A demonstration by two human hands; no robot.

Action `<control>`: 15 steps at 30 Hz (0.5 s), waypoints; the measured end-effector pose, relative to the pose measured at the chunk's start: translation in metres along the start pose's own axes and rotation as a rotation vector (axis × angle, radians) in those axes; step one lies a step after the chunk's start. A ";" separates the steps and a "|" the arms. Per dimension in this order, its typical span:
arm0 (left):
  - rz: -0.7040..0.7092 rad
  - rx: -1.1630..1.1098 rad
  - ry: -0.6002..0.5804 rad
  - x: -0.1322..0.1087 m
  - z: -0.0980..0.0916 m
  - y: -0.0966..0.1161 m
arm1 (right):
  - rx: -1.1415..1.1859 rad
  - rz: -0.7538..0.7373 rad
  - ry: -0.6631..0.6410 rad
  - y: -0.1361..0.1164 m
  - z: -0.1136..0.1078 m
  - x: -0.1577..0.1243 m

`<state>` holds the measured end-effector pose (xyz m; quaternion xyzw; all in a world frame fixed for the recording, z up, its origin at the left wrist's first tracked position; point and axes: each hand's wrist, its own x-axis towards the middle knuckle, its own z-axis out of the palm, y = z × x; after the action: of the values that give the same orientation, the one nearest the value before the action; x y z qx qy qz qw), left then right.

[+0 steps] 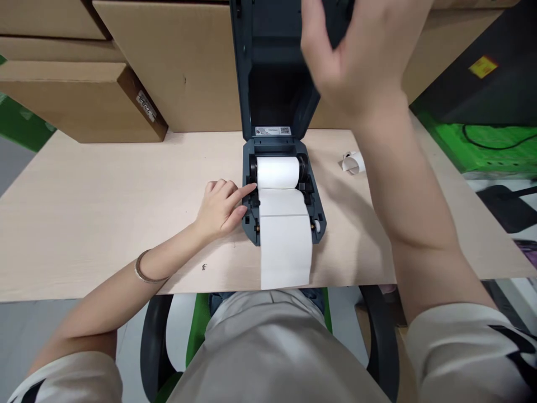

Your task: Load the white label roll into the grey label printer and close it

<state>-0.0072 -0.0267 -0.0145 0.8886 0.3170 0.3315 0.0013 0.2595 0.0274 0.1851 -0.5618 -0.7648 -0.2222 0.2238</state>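
A dark label printer (250,224) lies on the table with its lid (274,47) raised upright. Inside sits a white label roll (277,172) between black holders. Its label strip (286,252) runs forward out of the printer to the table's front edge. My left hand (220,210) is at the printer's left side, index finger stretched to the roll's left holder and thumb at the casing's edge; it holds nothing. My right hand (364,50) is raised in front of the lid's upper right, thumb apart; its other fingers are cut off by the frame's top.
Cardboard boxes (168,61) line the table's back. A small curled piece of white paper (353,163) lies right of the printer. At the far right are a black case (474,95) and a green surface (482,148) with a cable. Chair armrests (157,341) flank my lap.
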 end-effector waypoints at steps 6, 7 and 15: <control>-0.051 -0.192 -0.144 0.006 -0.003 -0.002 | 0.256 -0.429 -0.566 -0.019 0.039 -0.046; -0.051 -0.225 -0.156 0.008 -0.003 -0.002 | 0.287 -0.384 -0.644 -0.018 0.049 -0.049; -0.006 -0.283 -0.131 0.015 -0.001 -0.007 | 0.201 -0.381 -0.707 -0.020 0.076 -0.051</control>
<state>-0.0033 -0.0128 -0.0062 0.8982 0.2691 0.3143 0.1484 0.2469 0.0279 0.0927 -0.4273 -0.9028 0.0226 -0.0442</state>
